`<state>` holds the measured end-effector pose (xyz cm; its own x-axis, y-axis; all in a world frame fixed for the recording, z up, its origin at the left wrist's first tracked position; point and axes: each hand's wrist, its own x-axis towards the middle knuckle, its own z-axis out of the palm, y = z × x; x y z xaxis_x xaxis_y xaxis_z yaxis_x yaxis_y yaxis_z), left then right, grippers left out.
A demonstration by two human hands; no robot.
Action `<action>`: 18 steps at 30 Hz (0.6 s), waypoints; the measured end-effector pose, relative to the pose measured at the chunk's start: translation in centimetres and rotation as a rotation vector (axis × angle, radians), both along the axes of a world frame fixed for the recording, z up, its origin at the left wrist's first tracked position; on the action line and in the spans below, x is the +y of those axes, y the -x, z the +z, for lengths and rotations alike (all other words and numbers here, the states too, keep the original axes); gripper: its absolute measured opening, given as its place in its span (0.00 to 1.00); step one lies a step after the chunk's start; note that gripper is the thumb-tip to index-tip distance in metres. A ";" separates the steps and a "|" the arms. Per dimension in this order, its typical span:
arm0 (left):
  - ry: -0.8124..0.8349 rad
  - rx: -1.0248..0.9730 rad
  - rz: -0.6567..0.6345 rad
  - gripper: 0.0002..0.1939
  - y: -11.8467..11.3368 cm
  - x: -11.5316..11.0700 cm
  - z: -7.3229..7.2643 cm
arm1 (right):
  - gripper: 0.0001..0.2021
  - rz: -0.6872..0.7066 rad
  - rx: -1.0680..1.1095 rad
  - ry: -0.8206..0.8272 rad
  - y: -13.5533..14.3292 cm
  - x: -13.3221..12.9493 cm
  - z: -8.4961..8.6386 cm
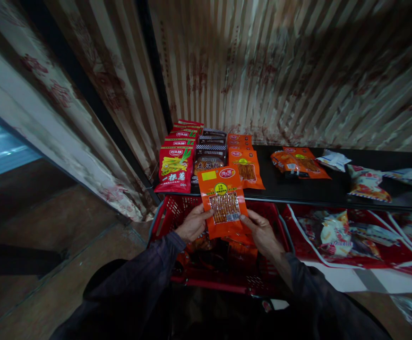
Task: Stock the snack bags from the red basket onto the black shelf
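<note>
An orange snack packet with a clear window showing brown strips is held upright between both hands. My left hand grips its left edge, thumb on the front. On the opposite edge, my right hand pinches the packet near the lower corner of its window. Below them is a red plastic basket with more orange packets inside, partly hidden by the hands. Just behind the held packet, overlapping orange packets form a row on the black shelf.
Left of that row lie black packets and red packets. Further right on the shelf are loose orange packets and white-and-red bags. Another red basket with several bags stands at right. A patterned curtain hangs behind.
</note>
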<state>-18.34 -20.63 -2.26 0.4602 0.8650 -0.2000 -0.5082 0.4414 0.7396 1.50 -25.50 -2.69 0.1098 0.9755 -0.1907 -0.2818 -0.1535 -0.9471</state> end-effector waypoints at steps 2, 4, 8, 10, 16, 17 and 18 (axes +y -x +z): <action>0.000 0.000 0.009 0.22 0.0 0.0 0.1 | 0.20 0.025 0.027 -0.008 0.0 -0.1 0.1; 0.009 0.000 0.018 0.23 -0.1 0.1 0.2 | 0.21 0.062 0.054 -0.014 0.0 -0.1 0.2; 0.035 0.012 0.025 0.25 0.0 0.1 0.4 | 0.22 0.101 0.065 -0.016 0.0 -0.1 0.4; 0.034 0.012 0.006 0.25 0.1 0.1 0.5 | 0.21 0.092 0.051 -0.016 -0.1 0.0 0.3; -0.018 0.028 -0.102 0.29 -0.1 -0.5 0.9 | 0.21 0.019 0.057 -0.008 -0.1 0.2 -0.3; -0.027 0.033 -0.102 0.29 -0.1 -0.6 0.9 | 0.21 0.008 0.060 -0.009 -0.1 0.3 -0.3; -0.032 0.037 -0.097 0.29 -0.1 -0.6 0.9 | 0.21 0.003 0.062 -0.008 -0.1 0.3 -0.3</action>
<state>-18.20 -21.23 -1.39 0.5351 0.8228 -0.1915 -0.4357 0.4631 0.7718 1.62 -25.22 -3.00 0.0956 0.9773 -0.1890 -0.3393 -0.1465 -0.9292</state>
